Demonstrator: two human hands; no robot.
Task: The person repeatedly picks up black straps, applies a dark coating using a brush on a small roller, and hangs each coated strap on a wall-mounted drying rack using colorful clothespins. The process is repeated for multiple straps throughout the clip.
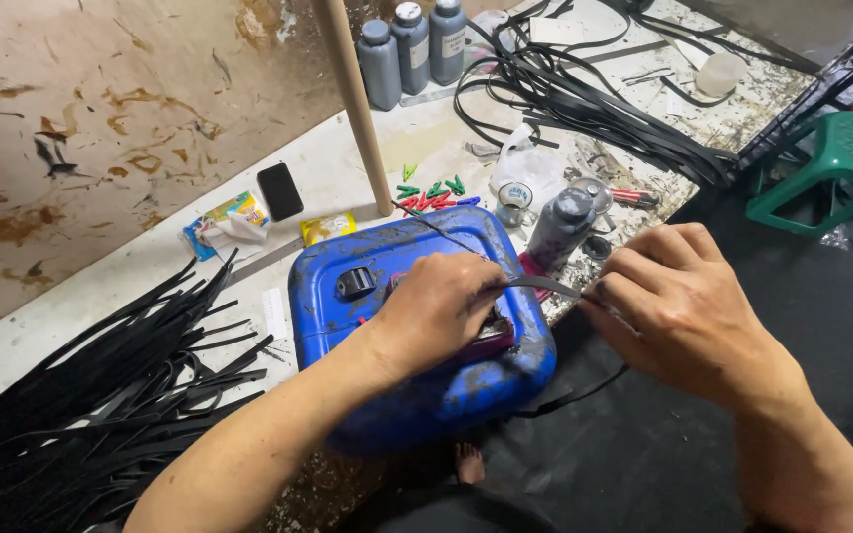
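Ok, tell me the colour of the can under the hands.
Blue, scuffed with dark marks: the can, best seen in the head view.

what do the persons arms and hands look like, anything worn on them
Both are bare: the left hand and right hand have no gloves, rings or watch in view, and both forearms show no sleeves. Fingernails are short. No tape or bandage shows.

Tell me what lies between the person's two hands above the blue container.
In the head view, a thin black strip spans the gap from the left hand to the right hand, just over the blue container's right edge.
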